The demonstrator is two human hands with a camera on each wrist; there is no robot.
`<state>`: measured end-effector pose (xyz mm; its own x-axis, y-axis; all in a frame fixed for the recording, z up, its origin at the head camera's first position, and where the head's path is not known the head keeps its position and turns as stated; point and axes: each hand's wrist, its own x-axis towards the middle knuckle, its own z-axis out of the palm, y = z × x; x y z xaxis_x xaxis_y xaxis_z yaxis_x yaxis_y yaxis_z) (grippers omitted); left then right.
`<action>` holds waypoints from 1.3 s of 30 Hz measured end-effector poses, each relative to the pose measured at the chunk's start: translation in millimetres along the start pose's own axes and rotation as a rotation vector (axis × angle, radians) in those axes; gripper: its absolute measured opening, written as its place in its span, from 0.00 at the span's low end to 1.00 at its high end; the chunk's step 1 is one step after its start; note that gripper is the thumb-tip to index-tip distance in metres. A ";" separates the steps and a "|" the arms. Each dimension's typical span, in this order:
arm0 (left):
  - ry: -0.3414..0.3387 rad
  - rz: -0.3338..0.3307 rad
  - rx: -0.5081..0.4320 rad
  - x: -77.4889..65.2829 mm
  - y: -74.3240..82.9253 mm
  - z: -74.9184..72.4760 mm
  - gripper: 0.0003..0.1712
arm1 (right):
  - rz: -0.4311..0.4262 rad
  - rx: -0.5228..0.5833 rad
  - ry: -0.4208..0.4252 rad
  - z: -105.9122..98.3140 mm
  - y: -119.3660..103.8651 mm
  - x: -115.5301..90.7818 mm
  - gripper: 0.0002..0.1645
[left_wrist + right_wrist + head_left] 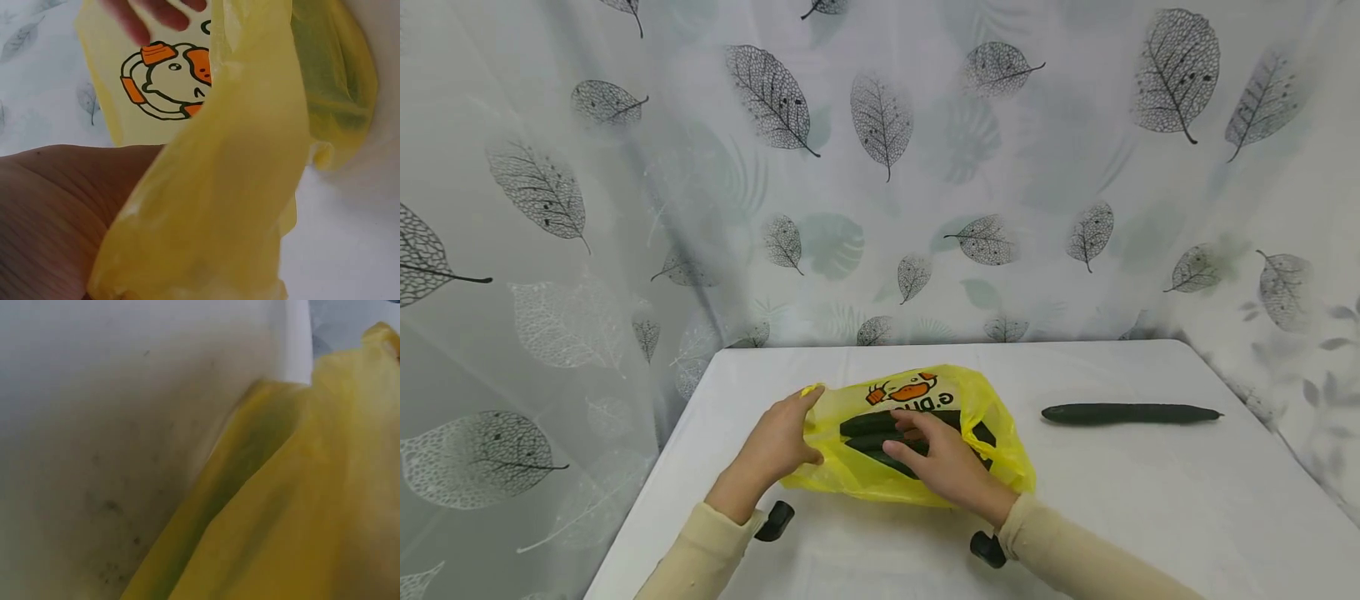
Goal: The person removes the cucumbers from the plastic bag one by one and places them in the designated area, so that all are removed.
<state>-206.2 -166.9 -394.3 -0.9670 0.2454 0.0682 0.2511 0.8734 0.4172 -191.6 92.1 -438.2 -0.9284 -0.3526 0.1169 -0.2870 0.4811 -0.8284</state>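
Note:
A yellow plastic bag (887, 490) with a cartoon duck print lies on its side on the table, its mouth facing left. Dark green cucumbers (865, 425) show inside, through the opening. At the mouth, my left hand (778, 437) holds the bag's edge, thumb and fingers spread apart; the bag's film (212, 187) hides its fingertips in the left wrist view. My right hand (951, 462) hovers at the cucumbers with loosely bent fingers, apparently holding nothing. Its fingers (165, 12) appear blurred over the print in the left wrist view. In the right wrist view, yellow film (275, 537) covers much of the frame.
Another long cucumber (1131, 414) lies on the white table (1112, 500) to the right of the bag. A leaf-patterned curtain (925, 183) hangs behind the table and along its sides. Dark camera pieces (775, 522) sit under both wrists.

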 end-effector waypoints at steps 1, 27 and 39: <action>0.001 0.001 0.001 0.2 -0.1 0.1 0.59 | 0.009 -0.054 0.007 -0.6 3.1 0.4 0.35; -0.004 -0.004 0.006 0.6 0.0 1.9 0.58 | 0.060 -0.343 -0.065 1.7 23.4 3.4 0.22; -0.005 0.009 -0.003 0.9 -2.1 5.8 0.58 | 0.027 -0.372 -0.065 6.0 30.3 1.5 0.15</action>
<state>-207.3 -166.2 -400.4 -0.9645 0.2556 0.0671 0.2597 0.8700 0.4190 -200.3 101.3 -466.4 -0.9232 -0.3807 0.0529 -0.3401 0.7449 -0.5740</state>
